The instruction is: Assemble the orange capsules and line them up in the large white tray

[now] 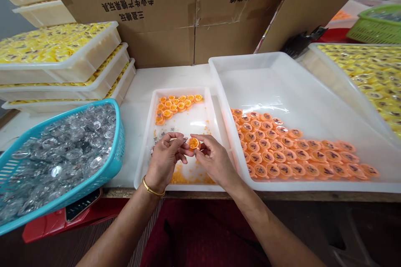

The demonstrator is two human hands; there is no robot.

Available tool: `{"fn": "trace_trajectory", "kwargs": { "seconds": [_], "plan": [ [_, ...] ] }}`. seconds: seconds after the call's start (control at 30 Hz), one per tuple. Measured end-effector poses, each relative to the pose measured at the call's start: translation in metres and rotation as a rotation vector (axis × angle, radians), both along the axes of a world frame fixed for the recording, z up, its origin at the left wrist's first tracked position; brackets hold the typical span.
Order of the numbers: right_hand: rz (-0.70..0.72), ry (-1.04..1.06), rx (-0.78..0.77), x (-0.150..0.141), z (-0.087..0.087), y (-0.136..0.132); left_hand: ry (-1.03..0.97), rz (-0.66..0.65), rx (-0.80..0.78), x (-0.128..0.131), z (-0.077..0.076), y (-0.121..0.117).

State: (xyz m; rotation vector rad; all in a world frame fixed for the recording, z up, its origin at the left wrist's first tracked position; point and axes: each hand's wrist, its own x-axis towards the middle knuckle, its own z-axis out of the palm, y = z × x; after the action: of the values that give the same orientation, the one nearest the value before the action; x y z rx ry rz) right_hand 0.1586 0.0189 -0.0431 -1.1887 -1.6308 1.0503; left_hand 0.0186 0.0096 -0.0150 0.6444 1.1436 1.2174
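Note:
My left hand point(166, 156) and my right hand point(213, 158) meet over a small white tray point(147, 150) at the table's front edge. Between their fingertips they pinch one small round orange cap point(193, 143). The left wrist wears a gold bangle. At the tray's far end lies a cluster of orange caps point(175, 106), and loose orange bits point(188, 177) lie at its near end. The left fingers may also hold a small clear piece; I cannot make it out.
A large white tray point(282, 79) on the right holds rows of finished orange caps point(297, 154). A blue basket of clear plastic domes point(59, 150) sits left. Stacked white trays of yellow pieces point(56, 46) stand behind it; another yellow-filled tray point(372, 75) lies far right. Cardboard boxes point(156, 8) wall the back.

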Motion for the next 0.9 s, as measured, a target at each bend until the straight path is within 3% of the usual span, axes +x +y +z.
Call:
{"fn": "trace_trajectory", "kwargs": {
  "seconds": [0.27,0.6,0.8,0.9],
  "plan": [
    [0.013,0.009,0.014,0.0,-0.0006,0.0009,0.421,-0.035,0.137,0.0057,-0.0071,-0.0001],
    [0.03,0.081,-0.03,0.0012,0.0007,0.0009,0.37,-0.106,0.075,0.0069,-0.0083,0.002],
    [0.12,0.294,-0.243,0.0029,0.0014,0.0009,0.455,-0.125,0.095,0.0065,-0.0093,0.004],
    [0.076,0.369,-0.324,0.0033,0.0029,0.0012,0.536,-0.144,0.137,0.0067,-0.0088,0.0024]
  ]
}}
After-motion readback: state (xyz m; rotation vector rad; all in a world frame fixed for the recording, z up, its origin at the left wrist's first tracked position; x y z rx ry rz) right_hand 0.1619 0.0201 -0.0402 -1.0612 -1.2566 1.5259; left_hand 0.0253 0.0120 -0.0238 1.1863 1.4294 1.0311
